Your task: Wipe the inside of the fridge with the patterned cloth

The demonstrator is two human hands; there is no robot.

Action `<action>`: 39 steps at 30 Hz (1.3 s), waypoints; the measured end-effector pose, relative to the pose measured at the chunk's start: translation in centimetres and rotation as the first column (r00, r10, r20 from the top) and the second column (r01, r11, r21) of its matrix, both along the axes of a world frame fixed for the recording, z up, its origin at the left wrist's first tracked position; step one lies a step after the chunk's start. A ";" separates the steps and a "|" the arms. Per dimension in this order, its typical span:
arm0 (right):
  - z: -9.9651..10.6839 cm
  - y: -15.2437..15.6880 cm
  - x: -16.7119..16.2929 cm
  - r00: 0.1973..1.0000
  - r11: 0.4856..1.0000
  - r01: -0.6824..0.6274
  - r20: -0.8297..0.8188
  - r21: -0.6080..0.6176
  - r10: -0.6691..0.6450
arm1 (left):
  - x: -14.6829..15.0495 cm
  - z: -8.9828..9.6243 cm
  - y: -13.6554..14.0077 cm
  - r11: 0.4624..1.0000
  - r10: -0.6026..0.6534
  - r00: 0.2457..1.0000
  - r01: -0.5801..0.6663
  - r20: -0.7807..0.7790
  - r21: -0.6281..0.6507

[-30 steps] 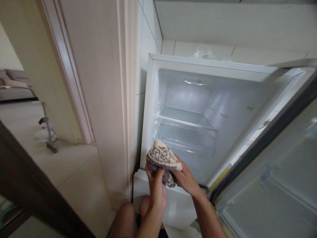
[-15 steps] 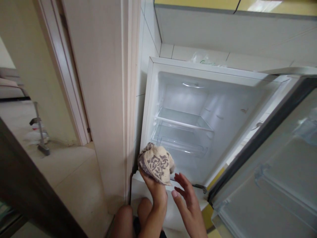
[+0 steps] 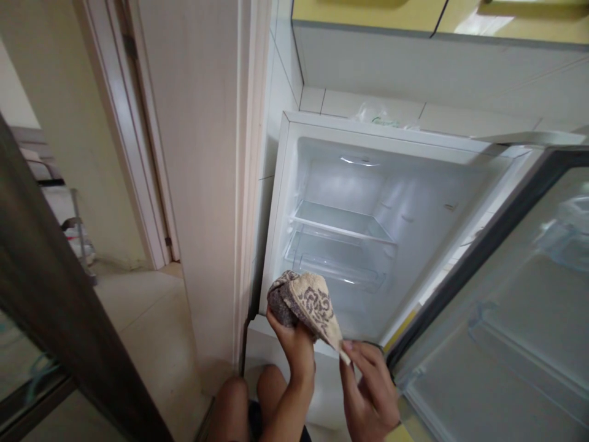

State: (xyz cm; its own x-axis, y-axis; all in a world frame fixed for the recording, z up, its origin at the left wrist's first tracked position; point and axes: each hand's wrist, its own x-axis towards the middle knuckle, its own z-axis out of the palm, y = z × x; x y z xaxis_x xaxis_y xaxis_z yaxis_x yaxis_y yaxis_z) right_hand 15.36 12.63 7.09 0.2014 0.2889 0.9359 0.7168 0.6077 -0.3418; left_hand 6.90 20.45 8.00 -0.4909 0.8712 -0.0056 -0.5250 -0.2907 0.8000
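Change: we note the right hand (image 3: 370, 383), spread and clear of the cloth half a second ago, now pinches the lower corner of the beige, brown-patterned terry cloth (image 3: 306, 304).
Left hand (image 3: 294, 344): closed in a full grip around the bunched cloth, raised before the open white refrigerator (image 3: 363, 202).
Reading: we judge the cloth is being drawn out or refolded between both hands.
Cloth position: in front of the lower left cabinet edge, not touching it as far as we see.
Edges: white wall and door frame (image 3: 248, 184) close on the left; open dark-rimmed refrigerator door (image 3: 497, 294) close on the right.
Open room: the cavity above the clear glass shelf (image 3: 340, 222).
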 end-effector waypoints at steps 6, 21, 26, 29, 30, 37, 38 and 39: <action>1.7 4.0 2.8 0.804 0.956 -0.028 -0.575 -0.291 -0.151 | 0.4 0.6 -1.0 0.993 -0.094 0.994 0.097 0.046 -0.071; -0.9 3.6 2.8 0.948 0.984 -0.076 0.295 -0.161 0.122 | 1.6 -1.3 0.1 0.980 -0.132 0.988 0.142 0.075 -0.137; -2.3 5.6 3.9 0.946 0.849 -0.226 0.100 -0.477 0.308 | 1.8 -0.1 -0.7 0.975 -0.211 0.977 0.211 0.007 -0.071; -2.3 5.6 4.8 0.894 0.708 -0.390 -0.060 -0.588 0.443 | 1.6 0.9 -0.8 0.971 -0.239 0.967 0.237 -0.089 -0.028; -2.0 5.7 5.1 0.883 0.689 -0.420 -0.091 -0.590 0.460 | 1.5 1.2 -0.8 0.965 -0.262 0.958 0.264 -0.119 0.001; 2.3 8.7 5.7 0.870 0.750 -0.471 -0.386 -0.465 0.307 | 0.9 3.2 0.0 0.811 -0.496 0.830 0.548 -0.255 0.205; 3.1 9.4 5.7 0.829 0.740 -0.508 -0.482 -0.440 0.283 | 0.8 3.5 0.3 0.790 -0.500 0.812 0.570 -0.301 0.224; 3.8 10.0 5.8 0.778 0.727 -0.548 -0.573 -0.414 0.259 | 0.6 3.8 0.6 0.763 -0.507 0.788 0.598 -0.349 0.244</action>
State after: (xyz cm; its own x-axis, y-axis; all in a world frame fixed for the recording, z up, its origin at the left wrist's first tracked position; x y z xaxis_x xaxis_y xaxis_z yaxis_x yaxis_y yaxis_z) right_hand 21.12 22.61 10.93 0.2879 0.8572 0.4270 0.1189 0.4104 -0.9041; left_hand 7.49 21.00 11.79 0.1335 0.9159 0.3785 -0.4735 -0.2766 0.8362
